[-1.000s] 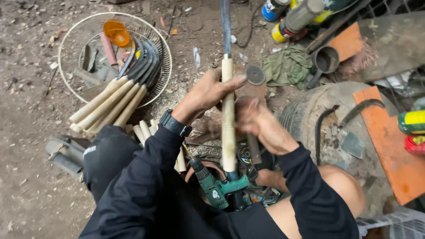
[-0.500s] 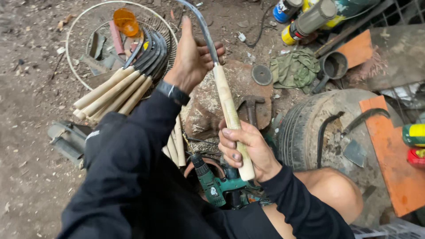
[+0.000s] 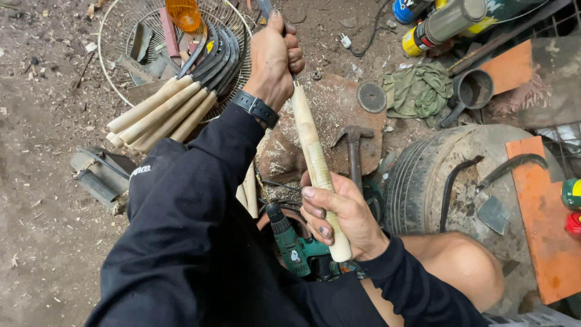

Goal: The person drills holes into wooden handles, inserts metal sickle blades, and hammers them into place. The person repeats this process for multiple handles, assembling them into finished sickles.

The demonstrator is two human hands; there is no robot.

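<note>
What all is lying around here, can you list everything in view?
wooden handle: one, pale, held in both hands, centre
finished sickles: several, pale handles, dark blades, on the wire guard
wire guard: one, white, top left
orange cup: one, on the guard
hammer: one, rusty, on the stone block
drill: one, green, by the lap
tyre: one, black, right
green cloth: one, upper right
spray cans: two or so, top right
left hand: grips the blade end
right hand: grips the handle's lower end
</note>
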